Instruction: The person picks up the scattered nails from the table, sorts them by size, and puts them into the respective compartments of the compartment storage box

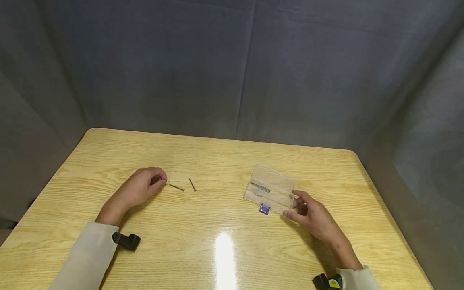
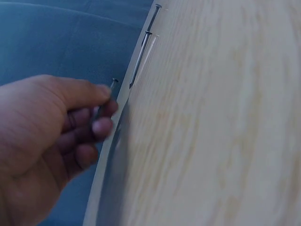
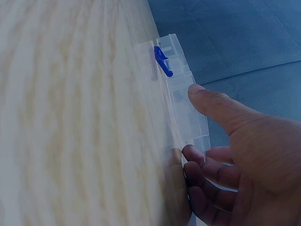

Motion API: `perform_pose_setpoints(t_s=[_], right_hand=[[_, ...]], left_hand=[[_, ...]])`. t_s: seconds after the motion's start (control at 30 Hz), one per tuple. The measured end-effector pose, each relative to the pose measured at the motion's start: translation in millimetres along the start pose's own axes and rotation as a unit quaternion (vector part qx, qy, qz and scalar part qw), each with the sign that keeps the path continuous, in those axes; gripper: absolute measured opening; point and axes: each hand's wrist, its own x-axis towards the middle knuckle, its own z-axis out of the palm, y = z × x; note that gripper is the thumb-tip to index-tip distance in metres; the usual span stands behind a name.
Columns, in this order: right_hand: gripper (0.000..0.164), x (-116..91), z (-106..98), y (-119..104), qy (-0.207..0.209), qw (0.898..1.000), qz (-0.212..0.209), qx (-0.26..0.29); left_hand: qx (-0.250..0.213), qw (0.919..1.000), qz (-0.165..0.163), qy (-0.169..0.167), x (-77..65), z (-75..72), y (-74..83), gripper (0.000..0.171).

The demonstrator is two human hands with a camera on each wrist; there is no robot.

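My left hand [image 1: 142,188] pinches a nail [image 2: 113,84] between thumb and fingertips; its head sticks out and part of the shaft is hidden. Just right of those fingers, two more nails lie on the table, a nearer nail [image 1: 177,187] and a farther nail [image 1: 192,185]. A clear plastic box [image 1: 280,197] stands with its lid raised toward the back. Several nails [image 1: 260,186] are inside its left part. From its front edge hangs a blue latch [image 1: 264,208]. My right hand [image 1: 314,217] grips the box's right end, thumb at the front and fingers behind.
Both hands are over a wooden table [image 1: 174,249] with rounded back corners. A dark grey curtain [image 1: 163,72] hangs behind and along the sides. Each wrist carries a small black camera, a left camera [image 1: 127,241] and a right camera [image 1: 327,282].
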Motion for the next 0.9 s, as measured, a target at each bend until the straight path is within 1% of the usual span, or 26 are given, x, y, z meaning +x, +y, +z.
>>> perform_pose_setpoints(t_s=[0.13, 0.3, 0.47, 0.57, 0.67, 0.9], right_hand=[[0.071, 0.2, -0.5, -0.3, 0.002, 1.0, -0.001, 0.001], [0.072, 0.9, 0.3, 0.8, 0.002, 1.0, 0.001, 0.001], [0.072, 0.7, -0.4, 0.3, 0.002, 1.0, 0.002, 0.002], [0.072, 0.8, -0.6, 0.0, 0.002, 1.0, 0.0, 0.003], [0.071, 0.7, -0.2, 0.1, -0.001, 1.0, -0.002, 0.006], [0.073, -0.7, 1.5, 0.9, -0.002, 1.0, -0.001, 0.005]], left_hand=[[-0.036, 0.9993, -0.003, 0.007, 1.9, 0.3, 5.6, 0.006], [-0.079, 0.9968, -0.009, 0.011, 6.8, 4.1, 15.5, 0.009], [-0.122, 0.9925, -0.002, 0.007, 15.0, 11.0, 24.6, 0.009], [-0.139, 0.9902, 0.011, 0.003, 20.9, 16.2, 30.5, 0.009], [-0.145, 0.9891, 0.022, -0.006, 26.5, 21.1, 38.4, 0.009], [-0.161, 0.9862, 0.033, -0.021, 40.4, 32.6, 57.8, 0.009]])
